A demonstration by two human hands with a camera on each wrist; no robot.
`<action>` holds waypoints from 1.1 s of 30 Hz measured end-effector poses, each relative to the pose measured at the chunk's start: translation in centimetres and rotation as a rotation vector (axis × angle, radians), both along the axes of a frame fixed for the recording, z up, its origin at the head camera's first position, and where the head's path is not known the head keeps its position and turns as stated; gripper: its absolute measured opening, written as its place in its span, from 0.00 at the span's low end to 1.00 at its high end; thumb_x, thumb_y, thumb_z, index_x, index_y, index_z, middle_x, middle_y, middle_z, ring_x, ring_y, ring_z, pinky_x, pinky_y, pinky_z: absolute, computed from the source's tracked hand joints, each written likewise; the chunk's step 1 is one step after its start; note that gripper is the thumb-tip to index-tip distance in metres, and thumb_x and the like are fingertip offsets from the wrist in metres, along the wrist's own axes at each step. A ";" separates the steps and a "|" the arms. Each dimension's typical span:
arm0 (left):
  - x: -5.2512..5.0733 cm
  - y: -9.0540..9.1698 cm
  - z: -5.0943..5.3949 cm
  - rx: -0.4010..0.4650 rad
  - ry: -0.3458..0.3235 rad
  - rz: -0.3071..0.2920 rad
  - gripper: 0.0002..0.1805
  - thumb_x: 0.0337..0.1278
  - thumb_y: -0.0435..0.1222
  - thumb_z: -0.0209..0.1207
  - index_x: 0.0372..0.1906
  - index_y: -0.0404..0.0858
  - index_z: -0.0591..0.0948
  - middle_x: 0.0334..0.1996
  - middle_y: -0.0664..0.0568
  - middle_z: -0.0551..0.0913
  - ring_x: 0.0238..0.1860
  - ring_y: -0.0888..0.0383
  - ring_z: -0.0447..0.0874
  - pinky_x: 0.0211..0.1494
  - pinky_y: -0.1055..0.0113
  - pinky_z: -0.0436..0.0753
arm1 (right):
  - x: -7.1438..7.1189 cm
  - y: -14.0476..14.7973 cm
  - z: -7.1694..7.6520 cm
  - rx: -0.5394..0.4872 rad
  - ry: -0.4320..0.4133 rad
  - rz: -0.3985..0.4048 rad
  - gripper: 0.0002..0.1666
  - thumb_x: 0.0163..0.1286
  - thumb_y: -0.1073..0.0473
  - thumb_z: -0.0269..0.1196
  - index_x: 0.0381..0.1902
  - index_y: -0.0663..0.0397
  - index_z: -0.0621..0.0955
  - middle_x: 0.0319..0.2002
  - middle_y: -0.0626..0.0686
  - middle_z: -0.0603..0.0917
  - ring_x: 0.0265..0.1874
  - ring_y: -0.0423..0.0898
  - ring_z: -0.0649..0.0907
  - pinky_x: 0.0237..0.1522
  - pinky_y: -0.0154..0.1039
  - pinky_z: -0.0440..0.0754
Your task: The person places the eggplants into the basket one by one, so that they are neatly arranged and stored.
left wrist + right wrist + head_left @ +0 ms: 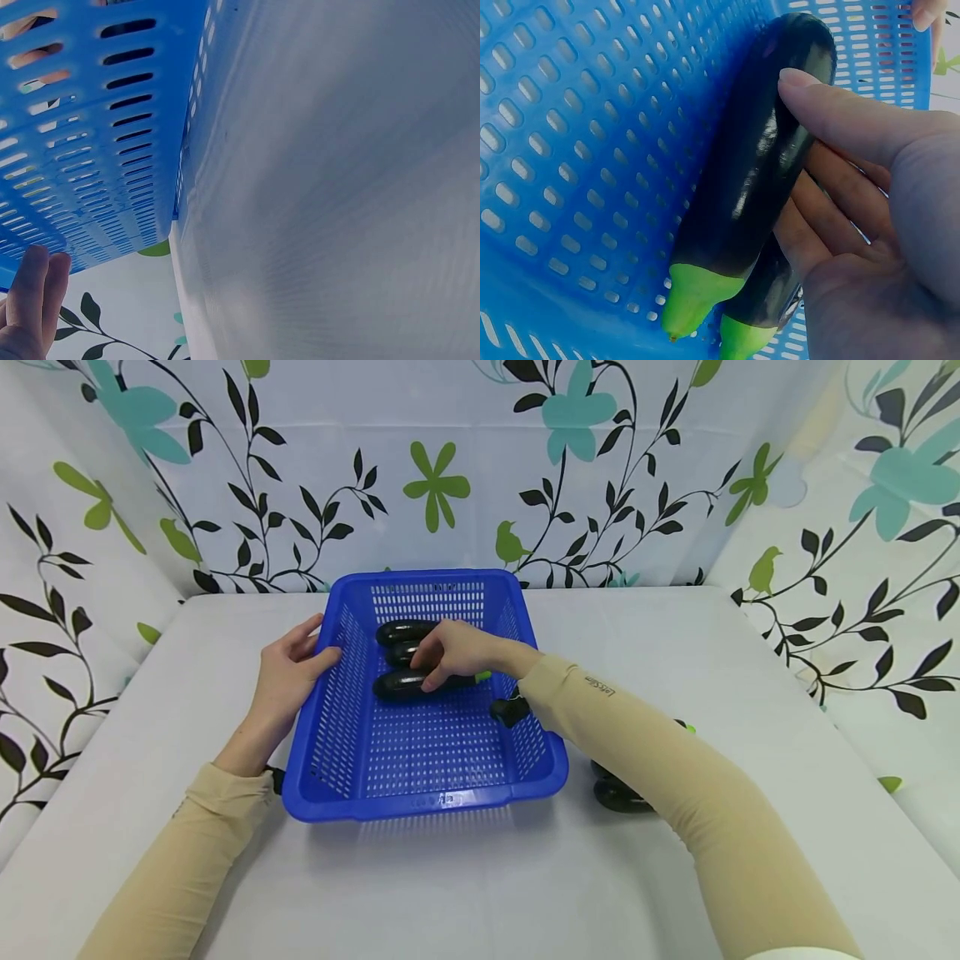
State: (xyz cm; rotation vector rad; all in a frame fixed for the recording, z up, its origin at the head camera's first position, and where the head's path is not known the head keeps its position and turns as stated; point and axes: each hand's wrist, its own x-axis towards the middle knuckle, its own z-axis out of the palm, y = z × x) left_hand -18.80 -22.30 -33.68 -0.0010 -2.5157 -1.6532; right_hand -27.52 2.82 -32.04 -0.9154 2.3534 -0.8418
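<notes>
A blue perforated plastic basket (459, 803) stands on the white table with its left side gripped by my left hand (288, 672). The thumb lies over the rim and the fingers are along the outside wall. Inside, three dark glossy eggplants lie side by side: a far eggplant (401, 631), a middle eggplant (400, 654) and a near eggplant (396, 686). My right hand (467, 649) reaches over the right rim and holds the near eggplant. In the right wrist view, my thumb presses this green-capped eggplant (742, 180) from above, fingers along its side. Another eggplant (759, 289) shows partly behind it.
More eggplants (618, 795) lie on the table right of the basket, partly hidden under my right forearm. A black wrist device (510, 710) hangs over the basket's right side. Patterned curtains (442, 410) enclose the table (420, 893) at the back and sides.
</notes>
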 end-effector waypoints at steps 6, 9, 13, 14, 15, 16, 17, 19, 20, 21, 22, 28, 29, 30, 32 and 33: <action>0.1 0.0 0.2 -0.001 0.001 0.005 0.36 0.70 0.42 0.56 0.78 0.40 0.59 0.68 0.37 0.74 0.55 0.59 0.80 0.46 0.84 0.79 | -0.1 0.0 0.1 -0.031 -0.015 -0.007 0.23 0.58 0.63 0.74 0.53 0.58 0.85 0.49 0.53 0.88 0.49 0.44 0.85 0.57 0.37 0.81; 0.1 0.0 0.3 -0.003 0.002 0.007 0.36 0.70 0.42 0.56 0.78 0.40 0.59 0.68 0.38 0.74 0.54 0.62 0.79 0.46 0.84 0.79 | -0.2 0.1 0.0 -0.050 -0.024 -0.013 0.22 0.58 0.64 0.74 0.52 0.58 0.86 0.48 0.53 0.88 0.48 0.43 0.85 0.56 0.36 0.81; 0.1 0.0 0.2 -0.003 0.002 0.007 0.36 0.70 0.42 0.56 0.78 0.40 0.59 0.68 0.37 0.74 0.57 0.54 0.81 0.46 0.83 0.79 | -0.2 0.1 0.0 -0.073 -0.026 -0.015 0.22 0.58 0.65 0.74 0.51 0.59 0.86 0.48 0.53 0.89 0.48 0.44 0.86 0.56 0.36 0.81; 0.1 0.0 0.1 -0.003 0.002 0.006 0.36 0.70 0.42 0.56 0.78 0.40 0.59 0.68 0.37 0.73 0.59 0.50 0.80 0.47 0.83 0.79 | -0.2 0.1 0.0 -0.080 -0.029 -0.017 0.21 0.58 0.65 0.74 0.51 0.59 0.86 0.48 0.54 0.89 0.48 0.44 0.86 0.56 0.36 0.81; 0.1 0.0 0.1 -0.005 0.002 0.006 0.36 0.70 0.42 0.56 0.78 0.40 0.59 0.68 0.37 0.73 0.60 0.48 0.80 0.47 0.83 0.79 | -0.2 0.1 -0.1 -0.089 -0.031 -0.019 0.21 0.58 0.65 0.74 0.51 0.59 0.86 0.48 0.54 0.89 0.48 0.44 0.86 0.56 0.36 0.82; 0.1 0.0 0.1 -0.006 0.001 0.006 0.36 0.70 0.42 0.55 0.78 0.40 0.59 0.68 0.37 0.73 0.61 0.46 0.79 0.47 0.83 0.79 | -0.2 0.1 -0.1 -0.099 -0.035 -0.021 0.21 0.59 0.66 0.73 0.51 0.60 0.86 0.48 0.54 0.89 0.48 0.44 0.86 0.56 0.36 0.82; 0.1 0.0 0.1 -0.005 0.001 0.005 0.36 0.70 0.42 0.55 0.78 0.40 0.59 0.68 0.37 0.73 0.61 0.45 0.79 0.47 0.83 0.80 | -0.2 0.2 -0.1 -0.108 -0.038 -0.023 0.20 0.59 0.66 0.73 0.51 0.60 0.86 0.47 0.54 0.89 0.47 0.44 0.86 0.55 0.35 0.82; 0.1 0.0 0.1 -0.003 -0.001 0.006 0.36 0.70 0.42 0.56 0.78 0.40 0.59 0.68 0.37 0.73 0.60 0.48 0.79 0.47 0.83 0.79 | -0.3 0.2 -0.1 -0.119 -0.043 -0.025 0.20 0.59 0.66 0.73 0.51 0.60 0.86 0.47 0.54 0.89 0.47 0.44 0.86 0.55 0.35 0.82; 0.1 0.0 0.1 -0.003 -0.001 0.007 0.36 0.70 0.42 0.56 0.78 0.40 0.59 0.68 0.37 0.73 0.58 0.51 0.80 0.46 0.83 0.79 | -0.3 0.2 -0.1 -0.121 -0.043 -0.026 0.20 0.59 0.66 0.73 0.51 0.60 0.86 0.47 0.54 0.89 0.47 0.44 0.86 0.55 0.35 0.82; 0.1 0.0 0.2 -0.001 -0.002 0.008 0.36 0.70 0.42 0.56 0.78 0.40 0.60 0.68 0.38 0.73 0.57 0.54 0.80 0.46 0.83 0.79 | -0.3 0.2 -0.1 -0.124 -0.042 -0.028 0.19 0.59 0.67 0.73 0.50 0.60 0.86 0.47 0.54 0.89 0.47 0.43 0.86 0.55 0.35 0.82; 0.1 0.0 0.2 0.002 -0.003 0.008 0.36 0.70 0.42 0.56 0.78 0.40 0.60 0.68 0.38 0.73 0.56 0.57 0.80 0.45 0.84 0.79 | -0.4 0.2 -0.1 -0.126 -0.043 -0.030 0.19 0.59 0.67 0.72 0.50 0.60 0.86 0.47 0.55 0.89 0.47 0.44 0.86 0.55 0.35 0.82; 0.1 0.0 0.1 -0.005 -0.007 0.008 0.36 0.70 0.42 0.56 0.78 0.41 0.59 0.68 0.37 0.73 0.58 0.53 0.80 0.46 0.83 0.79 | -0.2 0.2 0.3 -0.134 -0.039 -0.046 0.18 0.59 0.69 0.72 0.49 0.60 0.86 0.47 0.55 0.89 0.47 0.44 0.86 0.53 0.35 0.82; 0.1 0.0 0.1 -0.006 -0.008 0.007 0.36 0.70 0.42 0.56 0.78 0.41 0.59 0.68 0.37 0.73 0.58 0.53 0.80 0.46 0.83 0.79 | -0.2 0.2 0.3 -0.136 -0.035 -0.048 0.17 0.60 0.69 0.72 0.49 0.60 0.86 0.47 0.55 0.89 0.47 0.44 0.86 0.53 0.35 0.82; 0.1 0.0 0.1 -0.007 -0.008 0.007 0.36 0.70 0.43 0.56 0.78 0.41 0.59 0.68 0.37 0.73 0.58 0.53 0.80 0.46 0.83 0.79 | -0.3 0.2 0.3 -0.141 -0.032 -0.049 0.17 0.60 0.69 0.72 0.48 0.60 0.86 0.47 0.55 0.89 0.47 0.44 0.86 0.53 0.34 0.82; 0.0 -0.1 0.0 -0.006 -0.009 0.006 0.36 0.70 0.43 0.56 0.78 0.41 0.59 0.68 0.37 0.73 0.56 0.57 0.80 0.46 0.83 0.80 | -0.3 0.2 0.3 -0.151 -0.025 -0.052 0.17 0.60 0.68 0.71 0.48 0.60 0.86 0.47 0.55 0.89 0.46 0.44 0.86 0.53 0.34 0.82; 0.0 -0.1 0.0 -0.004 -0.008 0.005 0.36 0.70 0.43 0.56 0.78 0.41 0.59 0.68 0.37 0.73 0.55 0.60 0.80 0.46 0.83 0.80 | -0.3 0.2 0.3 -0.155 -0.019 -0.054 0.16 0.60 0.68 0.71 0.48 0.60 0.86 0.46 0.55 0.89 0.46 0.44 0.86 0.53 0.34 0.82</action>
